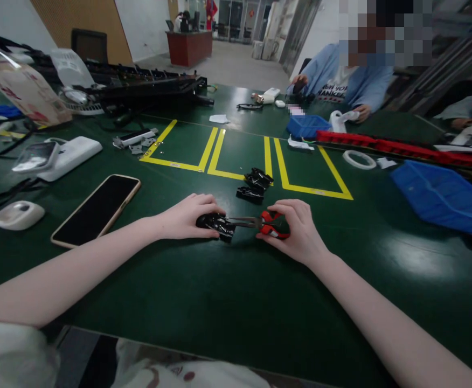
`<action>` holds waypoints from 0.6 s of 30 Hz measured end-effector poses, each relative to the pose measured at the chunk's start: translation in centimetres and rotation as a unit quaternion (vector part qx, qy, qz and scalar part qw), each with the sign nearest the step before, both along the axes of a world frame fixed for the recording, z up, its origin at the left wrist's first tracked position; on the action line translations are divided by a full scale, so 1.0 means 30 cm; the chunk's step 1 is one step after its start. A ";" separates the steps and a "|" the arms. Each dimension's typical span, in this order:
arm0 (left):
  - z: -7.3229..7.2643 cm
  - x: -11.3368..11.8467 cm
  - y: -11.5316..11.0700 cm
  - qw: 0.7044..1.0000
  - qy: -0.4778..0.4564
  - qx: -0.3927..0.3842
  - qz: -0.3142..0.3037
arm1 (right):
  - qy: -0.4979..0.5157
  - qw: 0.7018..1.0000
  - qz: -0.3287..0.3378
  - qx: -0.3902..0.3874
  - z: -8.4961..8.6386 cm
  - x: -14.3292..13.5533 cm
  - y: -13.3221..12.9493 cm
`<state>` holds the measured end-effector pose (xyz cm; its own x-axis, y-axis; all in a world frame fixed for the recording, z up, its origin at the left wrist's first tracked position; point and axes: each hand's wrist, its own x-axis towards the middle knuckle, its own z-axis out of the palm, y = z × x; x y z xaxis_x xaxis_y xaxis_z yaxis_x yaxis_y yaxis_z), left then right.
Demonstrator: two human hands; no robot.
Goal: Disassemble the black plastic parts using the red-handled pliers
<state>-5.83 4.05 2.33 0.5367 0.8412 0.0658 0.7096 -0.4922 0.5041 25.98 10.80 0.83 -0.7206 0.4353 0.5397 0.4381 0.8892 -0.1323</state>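
My left hand (191, 216) is closed round a glossy black plastic part (219, 223), holding it low over the green table (203, 302). In my right hand (296, 229) is a pair of needle-nose pliers (267, 223) with red handles. The long jaws point left and reach the black part's right end; whether they grip it I cannot tell. Just beyond my hands lie a few similar black plastic parts (256, 183), close together near the yellow tape.
Yellow tape (317, 191) marks outlines on the table. A phone (96, 210), a white mouse (18, 214) and a power bank (72, 156) lie at left. Blue bins (442, 194) and a red strip (401, 148) lie at right. A person (341, 81) in a blue shirt sits across.
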 end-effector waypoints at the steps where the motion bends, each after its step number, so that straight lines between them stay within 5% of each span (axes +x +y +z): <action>1: -0.002 -0.002 0.001 1.000 0.000 0.001 -0.003 | 0.010 1.000 0.002 0.003 -0.004 0.001 0.003; 8: -0.005 0.008 0.000 0.999 0.019 0.037 -0.016 | 0.051 0.998 0.032 0.015 -0.014 -0.014 0.012; 18: -0.014 0.029 -0.003 0.989 0.061 0.117 0.064 | 0.032 0.996 0.075 0.033 0.000 -0.137 0.084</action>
